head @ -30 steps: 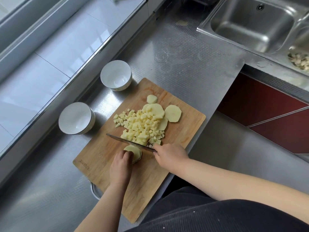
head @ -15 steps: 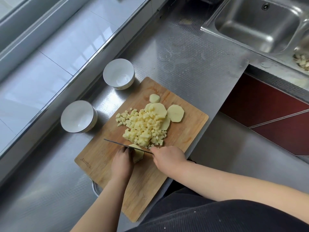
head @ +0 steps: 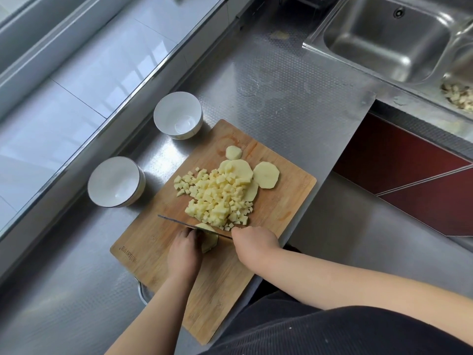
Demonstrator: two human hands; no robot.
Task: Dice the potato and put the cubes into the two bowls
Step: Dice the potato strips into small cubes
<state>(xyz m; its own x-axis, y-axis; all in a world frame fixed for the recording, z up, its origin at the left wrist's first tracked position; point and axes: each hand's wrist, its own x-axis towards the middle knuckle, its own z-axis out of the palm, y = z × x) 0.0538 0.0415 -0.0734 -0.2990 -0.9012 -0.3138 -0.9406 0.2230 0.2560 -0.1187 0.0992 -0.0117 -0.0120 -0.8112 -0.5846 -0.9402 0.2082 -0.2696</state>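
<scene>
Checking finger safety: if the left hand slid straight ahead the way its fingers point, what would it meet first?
Probably the knife blade: the left hand holds a potato piece with its fingertips right beside it. Past that lies the diced potato pile.

Board mid-frame, bowls to its left, sink upper right.
On the cutting board (head: 153,254) the cubes (head: 215,198) lie centre, slices (head: 266,174) right of them; two bowls (head: 116,181) stand left; the sink (head: 384,37) is upper right.

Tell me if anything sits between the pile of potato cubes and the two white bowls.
Nothing visible does. Bare cutting board and steel counter lie between the cube pile and both the near bowl and the far bowl; the knife lies on the pile's near side.
</scene>
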